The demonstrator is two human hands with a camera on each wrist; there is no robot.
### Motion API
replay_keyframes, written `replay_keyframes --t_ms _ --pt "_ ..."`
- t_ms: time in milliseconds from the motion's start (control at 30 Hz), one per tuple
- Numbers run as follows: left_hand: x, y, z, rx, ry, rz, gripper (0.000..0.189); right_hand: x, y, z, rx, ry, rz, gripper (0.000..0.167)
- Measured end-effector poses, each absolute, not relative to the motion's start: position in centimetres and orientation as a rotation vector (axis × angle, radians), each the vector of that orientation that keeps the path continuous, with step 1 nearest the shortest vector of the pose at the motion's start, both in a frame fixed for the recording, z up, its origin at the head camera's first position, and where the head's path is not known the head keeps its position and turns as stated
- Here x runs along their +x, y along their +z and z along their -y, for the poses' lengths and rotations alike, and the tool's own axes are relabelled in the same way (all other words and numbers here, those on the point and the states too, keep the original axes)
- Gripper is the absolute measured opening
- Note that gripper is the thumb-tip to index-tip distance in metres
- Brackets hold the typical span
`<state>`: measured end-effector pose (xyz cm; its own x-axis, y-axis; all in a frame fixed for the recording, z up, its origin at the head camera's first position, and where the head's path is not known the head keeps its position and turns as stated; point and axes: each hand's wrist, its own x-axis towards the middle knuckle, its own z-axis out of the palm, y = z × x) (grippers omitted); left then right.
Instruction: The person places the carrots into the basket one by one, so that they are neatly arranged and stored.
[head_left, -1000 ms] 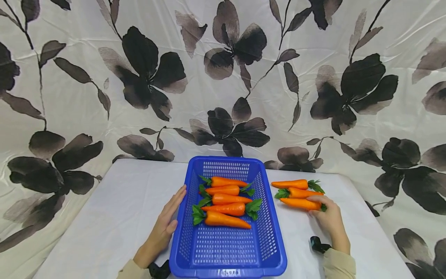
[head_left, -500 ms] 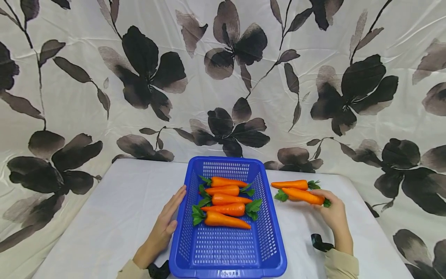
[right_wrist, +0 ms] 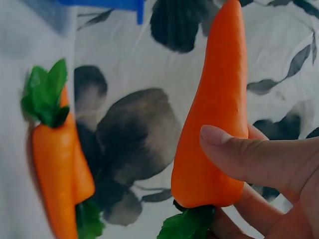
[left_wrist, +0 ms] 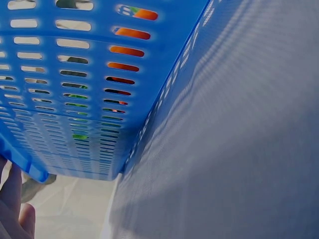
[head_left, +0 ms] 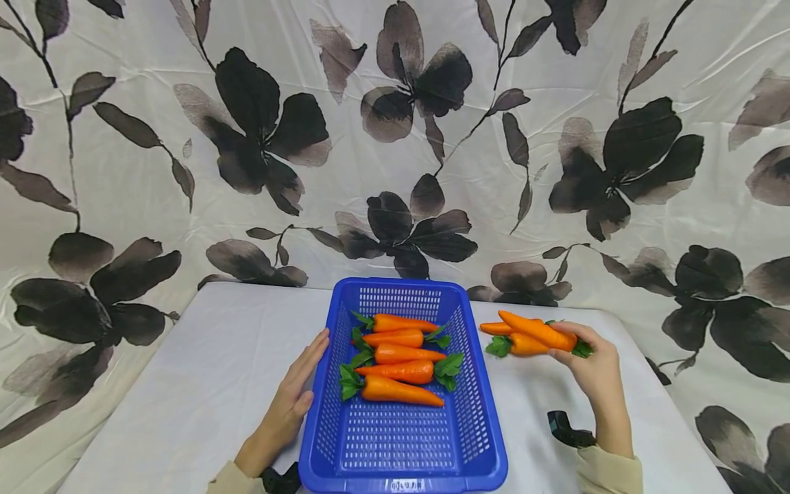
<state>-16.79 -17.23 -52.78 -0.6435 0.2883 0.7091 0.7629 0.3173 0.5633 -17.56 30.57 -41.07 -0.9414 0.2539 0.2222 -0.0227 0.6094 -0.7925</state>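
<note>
- The table, white-covered, runs back to just behind the basket.
- The basket stands lengthwise on it, far rim near the table's back edge.
- My left hand rests along the basket's left edge, fingers straight, probably steadying it.
- My right hand, right of the basket, pinches a carrot between thumb and fingers near its leafy end.
- Five carrots lie crosswise in the basket's far half.
- Two carrots lie between the basket's right edge and the table's.
- The held one slants across that pair, tip toward the basket; I judge this the lifting step, the next move calling for a firm pinch and enough height to clear the right rim.
</note>
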Motion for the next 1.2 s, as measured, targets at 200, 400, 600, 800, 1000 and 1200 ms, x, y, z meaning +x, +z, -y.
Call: replay_keyframes --t_ms 200,400,600,800,1000,1200 --pt "-16.8 -52.9 17.1 -0.925 -1.283 2.110 0.068 -16.6 -39.1 -28.4 -0.115 1.266 2.486 0.042" --pt "-16.9 -52.9 17.3 -0.921 -1.275 2.114 0.068 -15.9 -38.2 -26.0 0.028 1.263 2.466 0.040" --pt "-16.7 -52.8 17.3 -0.933 -1.288 2.098 0.068 -15.2 -37.6 -23.6 0.175 1.224 2.472 0.041" --pt "-16.8 -52.7 17.2 -0.933 -1.280 2.098 0.069 -14.6 -36.5 -21.2 0.329 1.197 2.532 0.041" --pt "-16.8 -52.8 17.2 -0.930 -1.286 2.106 0.068 -14.2 -34.9 -19.1 0.464 1.037 2.705 0.040" --pt "-16.7 -52.8 17.2 -0.934 -1.283 2.100 0.067 -14.5 -34.1 -16.7 0.616 0.822 2.868 0.034"
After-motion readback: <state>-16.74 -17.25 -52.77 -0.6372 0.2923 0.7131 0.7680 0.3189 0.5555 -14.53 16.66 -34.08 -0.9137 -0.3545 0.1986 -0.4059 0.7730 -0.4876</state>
